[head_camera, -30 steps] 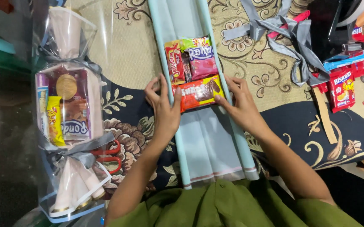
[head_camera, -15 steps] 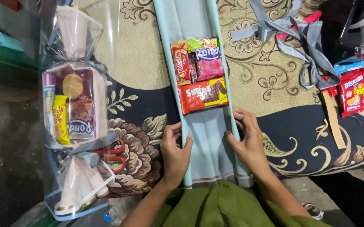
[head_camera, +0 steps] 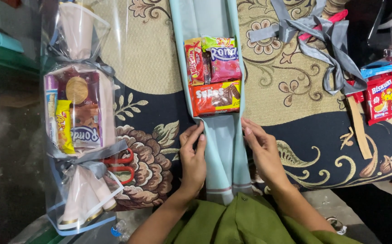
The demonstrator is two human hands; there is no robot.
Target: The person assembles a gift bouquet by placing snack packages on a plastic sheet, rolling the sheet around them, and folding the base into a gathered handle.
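Red scissors (head_camera: 122, 165) lie half-hidden under the wrapped parcel (head_camera: 80, 117).

a: ahead of both hands?
b: blocked by snack packets (head_camera: 214, 74) on the folded cloth (head_camera: 223, 153).
a: outward of the left hand (head_camera: 193, 158)?
b: open carpet (head_camera: 153, 113), then red scissors (head_camera: 121, 165).

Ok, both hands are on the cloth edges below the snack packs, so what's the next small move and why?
Probably fold the two long edges inward just below the packs. The left hand and right hand flank the pale blue cloth strip, whose sides already stand up around the snack packs but lie looser near the hands.
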